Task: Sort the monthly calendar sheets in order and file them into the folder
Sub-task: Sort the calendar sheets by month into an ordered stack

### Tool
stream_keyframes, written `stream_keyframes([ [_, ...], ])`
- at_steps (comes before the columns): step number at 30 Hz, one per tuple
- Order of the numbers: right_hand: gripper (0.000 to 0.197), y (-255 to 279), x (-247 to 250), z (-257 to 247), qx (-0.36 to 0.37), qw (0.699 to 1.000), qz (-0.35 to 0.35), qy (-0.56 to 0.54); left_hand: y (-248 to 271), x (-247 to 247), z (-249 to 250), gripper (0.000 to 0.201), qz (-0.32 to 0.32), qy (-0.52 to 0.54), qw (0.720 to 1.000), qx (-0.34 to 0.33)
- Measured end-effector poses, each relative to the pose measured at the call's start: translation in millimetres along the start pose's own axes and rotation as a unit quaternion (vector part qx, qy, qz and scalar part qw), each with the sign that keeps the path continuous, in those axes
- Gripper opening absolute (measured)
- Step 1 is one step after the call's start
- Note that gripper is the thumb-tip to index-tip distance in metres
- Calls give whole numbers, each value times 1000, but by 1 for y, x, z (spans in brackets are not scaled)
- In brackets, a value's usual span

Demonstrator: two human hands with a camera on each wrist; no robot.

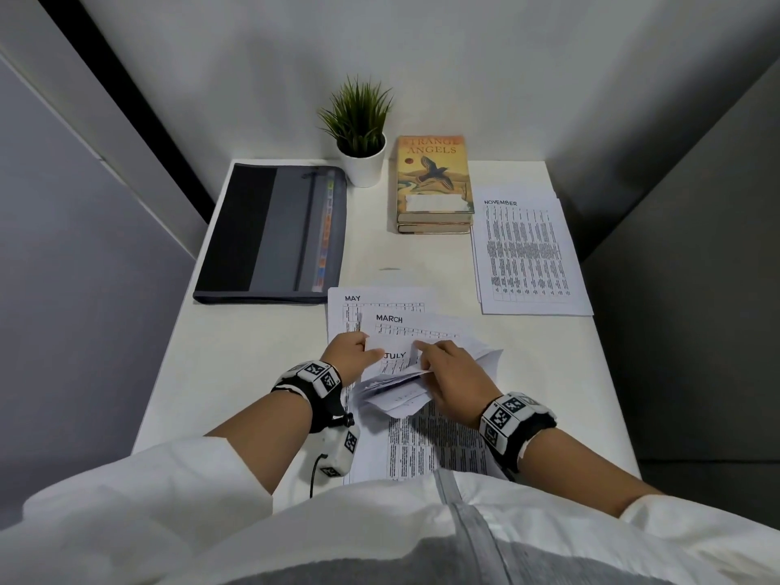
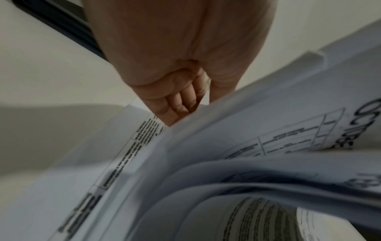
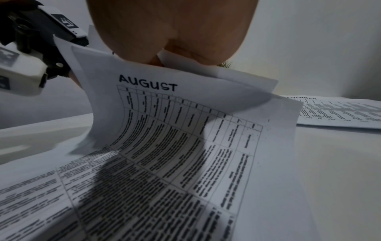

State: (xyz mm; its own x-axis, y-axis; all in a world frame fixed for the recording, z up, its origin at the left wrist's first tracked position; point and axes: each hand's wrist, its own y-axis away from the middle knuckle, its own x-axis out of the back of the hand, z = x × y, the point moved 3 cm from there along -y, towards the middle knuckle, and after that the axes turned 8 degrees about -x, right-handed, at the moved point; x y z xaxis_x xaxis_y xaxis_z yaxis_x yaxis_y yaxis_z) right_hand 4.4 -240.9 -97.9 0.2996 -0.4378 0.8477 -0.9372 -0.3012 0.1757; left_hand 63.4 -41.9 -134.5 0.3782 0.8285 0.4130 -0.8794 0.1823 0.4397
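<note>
An office cubicle. Grey partition walls (image 1: 696, 331) close in a white desk (image 1: 253, 373). On it stand a potted plant (image 1: 361, 133), stacked books (image 1: 434, 183) and a folder (image 1: 270, 234).

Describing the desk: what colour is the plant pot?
White pot, clearest in the head view.

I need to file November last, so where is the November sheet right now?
In the head view the November sheet lies flat at the table's far right, just right of the stacked books, apart from both hands.

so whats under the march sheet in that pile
Under the MARCH sheet lies the MAY sheet, its header and left edge showing at the far side. Both hands, left and right, and curled sheets cover the rest, so anything deeper is hidden.
</note>
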Motion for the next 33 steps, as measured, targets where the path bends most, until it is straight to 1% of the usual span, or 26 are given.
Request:
stream_keyframes([
  [5,15,0,1,1,7,1000,14,3,1,-4,-2,26,3,28,1000,-3],
  [8,11,2,3,1,10,1000,17,-1,1,-5,-1,36,-2,18,1000,-1],
  [11,13,3,3,2,8,1000,13,5,0,-2,4,41,-10,-35,999,1],
  [15,17,1,2,3,2,1000,4,-5,0,-1,4,46,3,-19,1000,-6],
  [17,20,0,1,4,1,1000,3,-11,-1,0,3,44,9,-47,999,-17],
  [18,19,0,1,4,5,1000,4,-13,-1,0,3,40,8,-51,998,-21],
  [20,19,0,0,4,13,1000,4,-12,-3,-2,3,27,3,-35,999,-20],
  [22,17,0,1,4,13,1000,7,-15,-3,-3,2,21,3,-12,1000,-2],
  [24,14,0,2,3,11,1000,18,-22,-2,-4,2,24,2,8,1000,7],
  [28,11,3,2,4,13,1000,19,-15,1,-1,3,44,3,-23,1000,-7],
  [31,15,2,0,6,7,1000,15,-14,1,1,3,45,11,-49,999,-2],
  [33,26,3,-2,5,4,1000,15,-23,1,0,3,40,9,-31,999,0],
])
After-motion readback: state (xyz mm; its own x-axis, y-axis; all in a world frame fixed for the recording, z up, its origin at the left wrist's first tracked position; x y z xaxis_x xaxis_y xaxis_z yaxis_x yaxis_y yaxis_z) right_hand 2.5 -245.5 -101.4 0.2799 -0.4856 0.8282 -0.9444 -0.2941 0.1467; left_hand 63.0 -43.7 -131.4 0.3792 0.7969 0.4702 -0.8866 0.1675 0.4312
